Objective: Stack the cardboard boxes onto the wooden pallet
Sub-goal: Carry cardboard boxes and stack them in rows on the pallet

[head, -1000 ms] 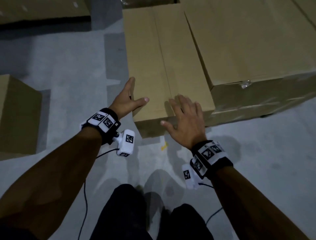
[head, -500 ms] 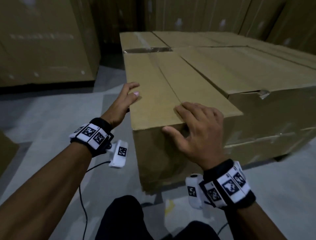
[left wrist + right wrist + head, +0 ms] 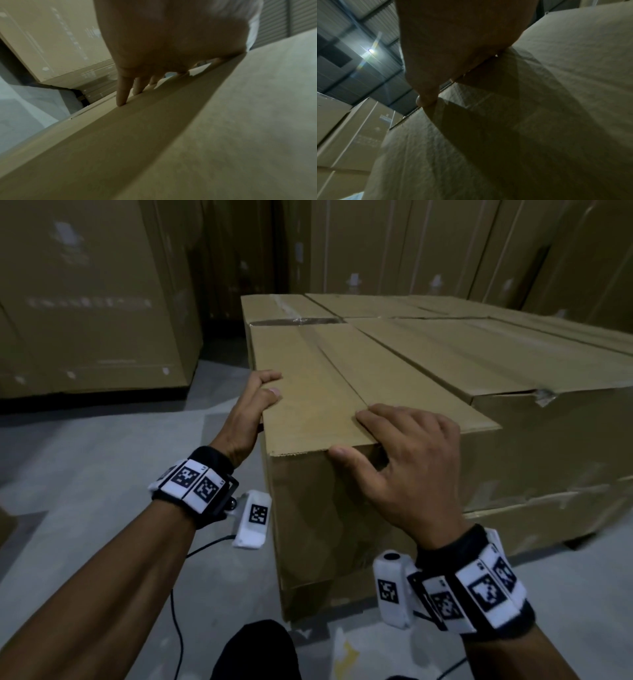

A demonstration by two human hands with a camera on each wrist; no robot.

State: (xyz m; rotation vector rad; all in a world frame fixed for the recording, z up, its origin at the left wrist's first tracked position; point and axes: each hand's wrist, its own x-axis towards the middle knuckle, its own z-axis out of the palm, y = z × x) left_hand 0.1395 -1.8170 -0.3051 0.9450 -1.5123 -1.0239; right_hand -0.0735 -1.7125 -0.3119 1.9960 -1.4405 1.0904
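Gripping the cardboard box [image 3: 318, 392] as before, left hand [image 3: 248, 412] and right hand [image 3: 407, 470] have curled tighter over its edges.

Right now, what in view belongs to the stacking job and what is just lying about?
In the job:
- near cardboard box
- left hand at its left top edge
- right hand over its near top edge
- neighbouring stacked boxes

Lying about:
- tall cartons behind
- yellow scrap on floor
- wrist cable
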